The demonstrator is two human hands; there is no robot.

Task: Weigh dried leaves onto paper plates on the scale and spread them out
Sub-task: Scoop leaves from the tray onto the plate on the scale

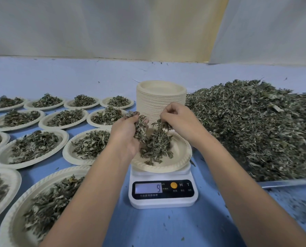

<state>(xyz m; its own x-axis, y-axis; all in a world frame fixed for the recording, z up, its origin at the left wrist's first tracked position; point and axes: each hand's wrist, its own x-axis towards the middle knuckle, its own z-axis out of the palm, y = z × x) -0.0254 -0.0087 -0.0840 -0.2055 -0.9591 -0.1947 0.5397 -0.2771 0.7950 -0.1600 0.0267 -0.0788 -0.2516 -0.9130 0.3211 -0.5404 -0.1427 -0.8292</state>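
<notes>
Two fistfuls of dried leaves [139, 130] fill our left hand [129, 134] and right hand [178, 118], each curled round one straight above the paper plate [182, 157] on the scale [163, 202], left lower.

The single wide-angle camera, worn on the person's head, looked forward and down from close above the blue surface [166, 229], with the scale [163, 189] near mid-frame and the white backdrop [113, 24] filling the top.
</notes>
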